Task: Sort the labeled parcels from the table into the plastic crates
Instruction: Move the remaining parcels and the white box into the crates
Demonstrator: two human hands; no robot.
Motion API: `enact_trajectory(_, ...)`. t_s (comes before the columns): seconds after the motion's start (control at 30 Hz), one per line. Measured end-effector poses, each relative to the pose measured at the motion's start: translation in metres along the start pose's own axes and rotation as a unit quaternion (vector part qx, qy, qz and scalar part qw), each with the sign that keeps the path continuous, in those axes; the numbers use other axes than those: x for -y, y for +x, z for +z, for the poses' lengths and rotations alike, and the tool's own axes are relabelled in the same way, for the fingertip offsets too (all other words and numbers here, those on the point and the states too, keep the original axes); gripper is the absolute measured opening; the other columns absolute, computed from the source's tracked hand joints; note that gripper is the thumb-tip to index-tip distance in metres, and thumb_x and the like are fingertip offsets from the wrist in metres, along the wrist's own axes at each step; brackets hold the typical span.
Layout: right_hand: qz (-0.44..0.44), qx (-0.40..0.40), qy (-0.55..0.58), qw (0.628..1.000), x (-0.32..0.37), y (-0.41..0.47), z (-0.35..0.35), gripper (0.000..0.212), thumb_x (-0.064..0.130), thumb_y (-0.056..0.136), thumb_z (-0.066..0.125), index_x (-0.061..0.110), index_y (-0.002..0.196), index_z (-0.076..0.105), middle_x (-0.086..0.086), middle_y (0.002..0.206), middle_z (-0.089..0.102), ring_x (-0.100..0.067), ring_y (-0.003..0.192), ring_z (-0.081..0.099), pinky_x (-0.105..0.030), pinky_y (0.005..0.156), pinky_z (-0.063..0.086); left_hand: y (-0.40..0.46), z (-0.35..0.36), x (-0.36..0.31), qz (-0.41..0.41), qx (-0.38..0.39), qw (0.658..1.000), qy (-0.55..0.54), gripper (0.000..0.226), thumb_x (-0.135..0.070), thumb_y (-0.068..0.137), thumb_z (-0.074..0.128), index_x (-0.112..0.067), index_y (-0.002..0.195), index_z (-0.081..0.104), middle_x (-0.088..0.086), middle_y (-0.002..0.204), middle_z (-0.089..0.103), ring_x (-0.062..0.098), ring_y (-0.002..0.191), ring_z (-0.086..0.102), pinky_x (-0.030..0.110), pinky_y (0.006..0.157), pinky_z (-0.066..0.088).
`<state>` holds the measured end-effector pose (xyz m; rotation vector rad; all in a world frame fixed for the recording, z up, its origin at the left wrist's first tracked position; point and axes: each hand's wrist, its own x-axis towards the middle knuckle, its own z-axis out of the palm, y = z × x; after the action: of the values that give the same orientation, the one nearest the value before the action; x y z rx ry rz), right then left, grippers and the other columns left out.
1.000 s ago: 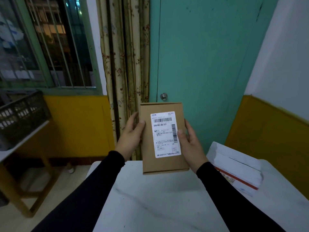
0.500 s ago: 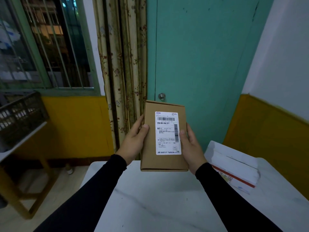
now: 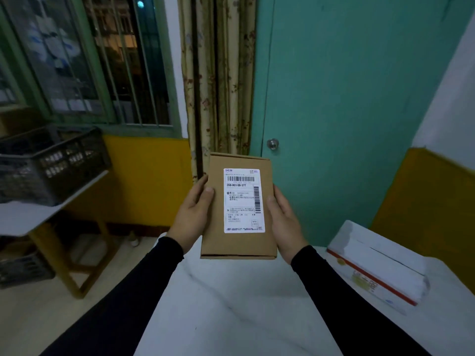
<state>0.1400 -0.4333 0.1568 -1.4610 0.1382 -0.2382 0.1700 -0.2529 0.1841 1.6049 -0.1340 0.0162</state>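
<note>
My left hand [image 3: 191, 217] and right hand [image 3: 284, 219] grip the side edges of a brown labeled parcel [image 3: 216, 227], thumbs curled onto its face, holding it upright above the white table [image 3: 231, 309], with a black plastic crate [image 3: 51, 163] at nine o'clock and a white parcel [image 3: 377, 263] at four o'clock.

I see bare tabletop [image 3: 231, 304] below my arms. A white box [image 3: 380, 268] blocks its right side. The black crate [image 3: 51, 163] sits well left, across open floor [image 3: 38, 312].
</note>
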Motion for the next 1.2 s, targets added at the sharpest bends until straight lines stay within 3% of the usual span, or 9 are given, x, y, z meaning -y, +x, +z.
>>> enact_trajectory(0.13,0.019,0.074,0.001,0.997,-0.007,0.001,0.035,0.042,0.040,0.103,0.046,0.042,0.145,0.041,0.014,0.130,0.062,-0.001,0.106,0.063,-0.017,0.076,0.052,-0.020,-0.030,0.003,-0.011,-0.095,0.995,0.000,0.043,-0.039,0.102,0.043,-0.036,0.145,0.036,-0.015,0.113,0.058,-0.001,0.093,0.058,0.020,0.071,0.047)
enact_trajectory(0.23,0.030,0.133,0.000,0.991,-0.011,-0.004,0.073,0.037,0.039,0.103,0.046,0.052,0.136,0.037,0.022,0.113,0.066,0.006,0.092,0.066,-0.015,0.067,0.053,-0.041,-0.066,0.004,-0.010,-0.173,0.985,0.003,0.042,-0.037,0.103,0.043,-0.034,0.145,0.038,-0.022,0.103,0.056,-0.004,0.087,0.056,0.016,0.066,0.043)
enact_trajectory(0.4,0.033,0.211,0.011,0.977,-0.013,-0.032,0.154,0.046,0.045,0.101,0.046,0.046,0.145,0.037,0.014,0.126,0.065,-0.003,0.105,0.066,-0.028,0.084,0.057,-0.076,-0.146,0.004,0.005,-0.257,0.966,0.003,0.041,-0.036,0.102,0.046,-0.030,0.143,0.045,-0.017,0.112,0.059,-0.002,0.094,0.056,0.017,0.074,0.043)
enact_trajectory(0.57,0.028,0.251,0.016,0.967,-0.016,-0.072,0.238,0.043,0.040,0.103,0.043,0.044,0.145,0.036,0.022,0.107,0.066,0.006,0.088,0.067,-0.017,0.063,0.054,-0.111,-0.236,0.007,0.025,-0.300,0.954,0.008,0.031,-0.034,0.102,0.048,-0.030,0.132,0.055,-0.015,0.117,0.062,0.005,0.102,0.060,0.029,0.088,0.048)
enact_trajectory(0.7,0.025,0.281,0.014,0.959,-0.023,-0.107,0.326,0.043,0.040,0.104,0.042,0.042,0.147,0.035,0.011,0.127,0.063,-0.001,0.106,0.063,-0.018,0.074,0.055,-0.142,-0.321,0.002,0.041,-0.328,0.944,0.009,0.021,-0.032,0.102,0.047,-0.036,0.121,0.056,-0.019,0.110,0.062,-0.001,0.095,0.062,0.021,0.079,0.049)
enact_trajectory(0.83,0.040,0.316,0.013,0.948,-0.036,-0.139,0.416,0.043,0.043,0.103,0.043,0.045,0.146,0.036,0.009,0.135,0.060,-0.012,0.118,0.060,-0.038,0.098,0.052,-0.170,-0.405,0.001,0.038,-0.370,0.928,0.019,0.022,-0.028,0.103,0.046,-0.030,0.123,0.056,-0.019,0.106,0.063,-0.016,0.075,0.062,0.007,0.061,0.047)
enact_trajectory(1.03,0.049,0.353,0.012,0.934,-0.049,-0.145,0.520,0.023,0.038,0.105,0.041,0.057,0.117,0.046,0.029,0.101,0.067,0.005,0.095,0.065,-0.019,0.071,0.053,-0.170,-0.501,0.015,0.027,-0.414,0.909,0.031,0.034,-0.030,0.103,0.046,-0.023,0.135,0.053,-0.017,0.105,0.062,-0.013,0.077,0.059,0.001,0.055,0.043)
enact_trajectory(1.1,0.048,0.353,0.011,0.934,-0.057,-0.136,0.549,0.022,0.039,0.104,0.043,0.057,0.116,0.046,0.031,0.094,0.067,0.006,0.091,0.065,-0.019,0.071,0.052,-0.159,-0.527,0.022,0.019,-0.414,0.910,0.034,0.037,-0.032,0.103,0.045,-0.024,0.139,0.051,-0.015,0.109,0.063,-0.013,0.078,0.060,0.002,0.056,0.044)
enact_trajectory(1.2,0.053,0.358,0.015,0.932,-0.069,-0.109,0.602,0.025,0.042,0.103,0.044,0.053,0.126,0.044,0.019,0.111,0.067,-0.006,0.105,0.066,-0.031,0.085,0.056,-0.125,-0.573,0.031,0.008,-0.411,0.911,0.039,0.038,-0.033,0.104,0.043,-0.026,0.141,0.048,-0.021,0.107,0.062,-0.011,0.083,0.061,0.006,0.061,0.046)
